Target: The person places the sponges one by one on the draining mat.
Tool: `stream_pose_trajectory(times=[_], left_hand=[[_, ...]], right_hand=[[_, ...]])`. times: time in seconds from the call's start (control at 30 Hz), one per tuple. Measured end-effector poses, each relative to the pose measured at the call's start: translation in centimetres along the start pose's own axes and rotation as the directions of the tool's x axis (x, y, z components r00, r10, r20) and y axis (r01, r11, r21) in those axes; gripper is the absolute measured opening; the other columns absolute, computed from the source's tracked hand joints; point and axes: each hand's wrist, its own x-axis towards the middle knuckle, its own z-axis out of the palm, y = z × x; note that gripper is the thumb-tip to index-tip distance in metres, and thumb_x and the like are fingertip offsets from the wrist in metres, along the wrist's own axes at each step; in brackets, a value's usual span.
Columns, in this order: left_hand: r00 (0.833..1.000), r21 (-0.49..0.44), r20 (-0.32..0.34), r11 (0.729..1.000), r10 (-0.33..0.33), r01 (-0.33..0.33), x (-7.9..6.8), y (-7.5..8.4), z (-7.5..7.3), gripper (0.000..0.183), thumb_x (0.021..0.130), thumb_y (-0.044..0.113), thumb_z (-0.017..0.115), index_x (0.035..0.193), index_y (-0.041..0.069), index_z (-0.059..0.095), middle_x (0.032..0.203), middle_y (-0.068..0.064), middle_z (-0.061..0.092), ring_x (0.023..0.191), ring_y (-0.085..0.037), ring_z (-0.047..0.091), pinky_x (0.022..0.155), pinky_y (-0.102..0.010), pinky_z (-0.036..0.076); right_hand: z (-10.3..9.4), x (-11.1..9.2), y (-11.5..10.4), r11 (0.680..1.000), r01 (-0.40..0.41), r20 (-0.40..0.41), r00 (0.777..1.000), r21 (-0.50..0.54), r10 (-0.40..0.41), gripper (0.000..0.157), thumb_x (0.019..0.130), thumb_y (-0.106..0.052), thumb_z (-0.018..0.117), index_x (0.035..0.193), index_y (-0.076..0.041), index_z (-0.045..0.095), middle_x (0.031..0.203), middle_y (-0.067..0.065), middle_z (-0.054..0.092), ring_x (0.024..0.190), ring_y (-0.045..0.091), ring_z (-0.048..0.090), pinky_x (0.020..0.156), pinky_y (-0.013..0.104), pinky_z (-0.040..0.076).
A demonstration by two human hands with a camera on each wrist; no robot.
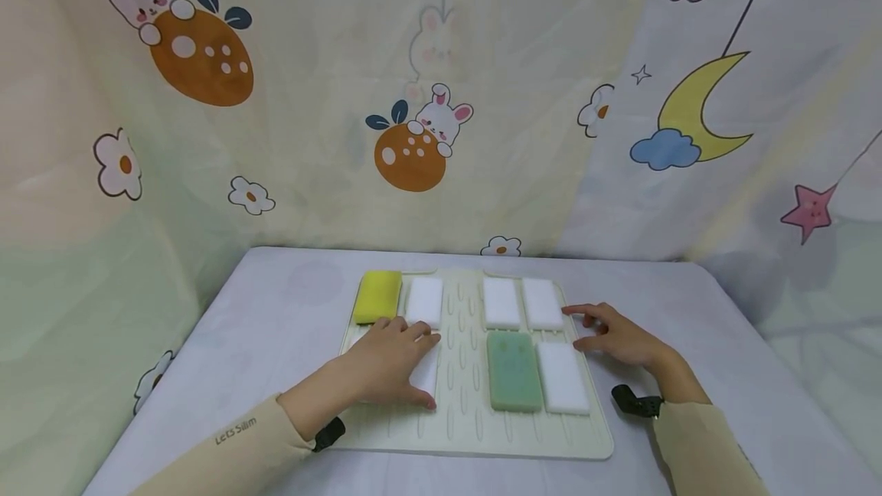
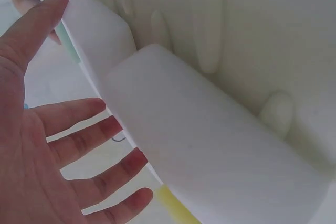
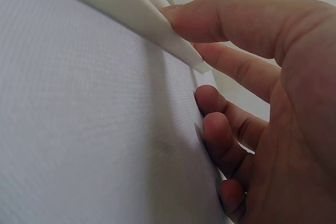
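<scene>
A pale ribbed drying mat lies on the table, bearing white sponge blocks, a green sponge and a yellow folded cloth or sponge. My left hand reaches over the mat's left half with spread fingers, above a partly hidden white sponge. In the left wrist view the fingertips are close to the white blocks; contact cannot be told. At the mat's right edge, my right hand touches the rim with its thumb. Its other fingers are loosely bent, beside the right-hand white sponges.
A white cloth covers the table around the mat. Behind it hangs a curtain printed with rabbits, flowers and a moon. Each wrist has a dark strap device.
</scene>
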Motion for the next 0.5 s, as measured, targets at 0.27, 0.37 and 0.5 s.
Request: stream_pose_trajectory(times=[0.27,0.37,0.5], left_hand=[[1.0,-0.003,-0.018,1.0,-0.015,0.015,-0.03,0.22,0.27,0.103,0.074,0.083,0.071,0.151,0.017,0.053,0.148,0.0,0.056,0.123,-0.03,0.056,0.107,-0.051,0.047],[1.0,0.002,-0.022,1.0,-0.022,0.022,-0.01,0.19,0.44,0.104,0.073,0.084,0.07,0.151,0.017,0.053,0.146,0.0,0.056,0.122,-0.03,0.057,0.106,-0.05,0.047],[0.999,0.009,-0.029,1.0,-0.022,0.023,-0.07,0.13,0.39,0.105,0.072,0.086,0.069,0.15,0.018,0.054,0.146,0.001,0.057,0.122,-0.03,0.057,0.104,-0.05,0.048]], right_hand=[[0.04,0.07,0.07,1.0,-0.008,-0.003,1.0,0.006,0.008,0.067,0.089,-0.029,0.082,0.149,-0.014,0.056,0.119,0.015,0.045,0.095,0.023,0.04,0.076,0.031,0.038],[0.1,-0.05,-0.03,1.0,-0.002,-0.001,1.0,0.011,0.002,0.067,0.089,-0.027,0.082,0.148,-0.014,0.056,0.119,0.016,0.045,0.095,0.024,0.04,0.076,0.033,0.038],[0.09,-0.1,-0.18,1.0,0.007,-0.005,1.0,0.0,-0.007,0.066,0.089,-0.027,0.082,0.148,-0.014,0.056,0.12,0.016,0.045,0.096,0.024,0.04,0.078,0.033,0.038]])
